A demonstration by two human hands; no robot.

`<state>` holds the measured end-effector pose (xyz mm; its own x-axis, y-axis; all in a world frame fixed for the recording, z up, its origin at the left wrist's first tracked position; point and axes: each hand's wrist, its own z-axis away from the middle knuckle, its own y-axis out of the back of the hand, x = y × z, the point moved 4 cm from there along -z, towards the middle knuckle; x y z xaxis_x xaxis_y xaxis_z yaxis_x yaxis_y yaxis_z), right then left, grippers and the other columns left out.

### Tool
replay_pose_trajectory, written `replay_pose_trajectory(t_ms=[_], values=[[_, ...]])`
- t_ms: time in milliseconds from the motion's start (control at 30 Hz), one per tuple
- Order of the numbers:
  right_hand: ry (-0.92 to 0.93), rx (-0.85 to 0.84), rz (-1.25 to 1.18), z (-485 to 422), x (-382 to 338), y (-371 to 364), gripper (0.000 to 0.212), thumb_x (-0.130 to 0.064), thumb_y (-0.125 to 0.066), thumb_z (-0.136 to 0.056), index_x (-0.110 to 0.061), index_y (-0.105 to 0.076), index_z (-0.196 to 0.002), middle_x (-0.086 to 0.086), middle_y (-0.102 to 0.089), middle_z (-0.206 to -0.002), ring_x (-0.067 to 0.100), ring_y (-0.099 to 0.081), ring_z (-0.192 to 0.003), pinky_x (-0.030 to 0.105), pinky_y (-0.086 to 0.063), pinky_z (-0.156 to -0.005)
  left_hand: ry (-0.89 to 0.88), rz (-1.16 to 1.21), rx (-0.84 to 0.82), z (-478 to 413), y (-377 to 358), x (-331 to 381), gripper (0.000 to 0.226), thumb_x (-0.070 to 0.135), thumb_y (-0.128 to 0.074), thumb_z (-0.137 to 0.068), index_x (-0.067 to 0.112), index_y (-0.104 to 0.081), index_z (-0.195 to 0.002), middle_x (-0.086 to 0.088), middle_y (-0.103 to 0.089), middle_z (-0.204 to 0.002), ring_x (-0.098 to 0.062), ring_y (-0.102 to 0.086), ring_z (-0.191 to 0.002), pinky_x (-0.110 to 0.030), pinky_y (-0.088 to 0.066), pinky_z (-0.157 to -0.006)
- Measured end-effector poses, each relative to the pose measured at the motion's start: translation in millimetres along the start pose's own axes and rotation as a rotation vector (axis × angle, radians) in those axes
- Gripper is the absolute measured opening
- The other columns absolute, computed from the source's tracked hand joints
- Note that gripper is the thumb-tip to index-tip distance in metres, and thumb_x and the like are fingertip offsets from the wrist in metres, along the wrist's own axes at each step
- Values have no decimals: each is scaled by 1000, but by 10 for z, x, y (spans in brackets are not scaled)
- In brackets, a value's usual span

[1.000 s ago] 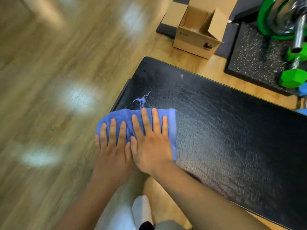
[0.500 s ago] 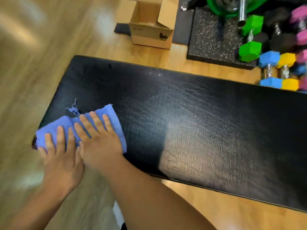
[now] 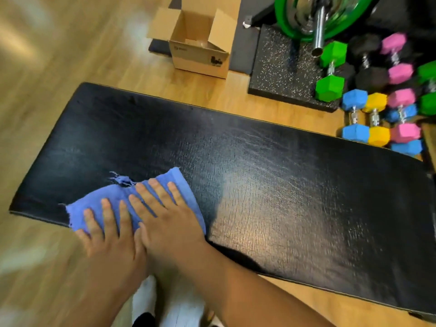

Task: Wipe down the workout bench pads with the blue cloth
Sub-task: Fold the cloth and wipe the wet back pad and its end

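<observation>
Together, both hands press the cloth [image 3: 182, 188] flat onto the black padded counter [image 3: 283, 185], fingers straight and spread. The left hand [image 3: 111, 241] lies at the lower left of the frame, and the right hand [image 3: 169, 223] touches it on its right. The cloth sits by the counter's near edge, toward its left end, with a frayed corner pointing up-frame. An open box [image 3: 198, 55] and coloured dumbbells [image 3: 377, 114] stand on the floor across the top.
</observation>
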<state>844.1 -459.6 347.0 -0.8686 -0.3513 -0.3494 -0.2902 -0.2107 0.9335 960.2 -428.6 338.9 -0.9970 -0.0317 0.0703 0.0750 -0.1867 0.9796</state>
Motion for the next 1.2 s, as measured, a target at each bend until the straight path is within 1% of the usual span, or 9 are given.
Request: replay_pose_trajectory(t_ms=[200, 433, 533, 700, 833, 900, 1000, 1100, 1200], values=[[41, -93, 132, -38, -14, 66, 60, -41, -29, -92, -19, -35, -147, 3, -22, -159, 24, -11, -148, 47, -8, -117, 3, 131, 47, -20, 7, 16, 67, 40, -12, -99, -6, -37, -141, -31, -23, -151, -55, -14, -139, -67, -12, -109], [267, -217, 269, -341, -127, 96, 65, -40, -36, -92, -20, -20, -152, 6, -12, -161, 32, -5, -148, 56, -15, -115, 112, 325, 166, -34, -46, -124, 63, 42, -17, -100, 2, -22, -149, -15, -21, -156, -38, -16, -145, -69, -22, -104], [340, -266, 296, -649, -305, 53, 66, -43, -36, -93, -20, -18, -152, 6, -12, -160, 33, -4, -148, 58, -17, -114, 176, 299, 136, -114, 10, -380, 69, 38, -32, -92, 6, -16, -150, -10, -22, -157, -32, -18, -146, -72, -20, -104], [430, -257, 289, -1354, -801, -98, 66, -43, -37, -92, -20, -21, -152, 6, -13, -160, 32, -4, -148, 57, -14, -116, 268, 357, 86, -441, 132, -1041, 68, 34, -29, -92, 4, -11, -151, -11, -12, -161, -29, -6, -148, -66, -9, -111], [456, -244, 281, -1784, -981, -136, 64, -43, -31, -93, -19, -20, -152, 4, -14, -160, 29, -4, -148, 56, -14, -116, 249, 398, 95, -762, 282, -1350, 65, 29, -30, -91, 2, -18, -150, -14, -14, -159, -29, -12, -147, -59, -19, -114], [497, -254, 281, -1983, -1032, -132, 63, -43, -29, -94, -18, -25, -151, 2, -19, -160, 28, -7, -148, 54, -13, -117, 282, 402, 69, -901, 339, -1450, 64, 30, -30, -91, 2, -25, -148, -15, -25, -156, -31, -29, -141, -56, -26, -112], [562, -266, 279, -2315, -1082, -107, 55, -41, -31, -94, -17, -43, -142, 2, -41, -149, 28, -28, -141, 51, -13, -117, 320, 414, 8, -1122, 416, -1569, 63, 32, -29, -87, 0, -39, -141, -13, -53, -131, -31, -55, -110, -50, -45, -97], [608, -309, 293, -2579, -1079, -68, 44, -40, -32, -93, -18, -59, -121, 2, -60, -118, 27, -50, -114, 46, -22, -113, 246, 420, -15, -1345, 478, -1634, 59, 34, -25, -86, 1, -50, -127, -9, -59, -105, -29, -57, -88, -42, -49, -74], [663, -384, 325, -2796, -1040, -57, 42, -47, -31, -91, -21, -61, -105, -1, -60, -99, 24, -49, -94, 40, -32, -97, 227, 393, 7, -1483, 535, -1658, 43, 34, -25, -85, 10, -56, -100, -5, -59, -88, -26, -57, -76, -38, -46, -62]])
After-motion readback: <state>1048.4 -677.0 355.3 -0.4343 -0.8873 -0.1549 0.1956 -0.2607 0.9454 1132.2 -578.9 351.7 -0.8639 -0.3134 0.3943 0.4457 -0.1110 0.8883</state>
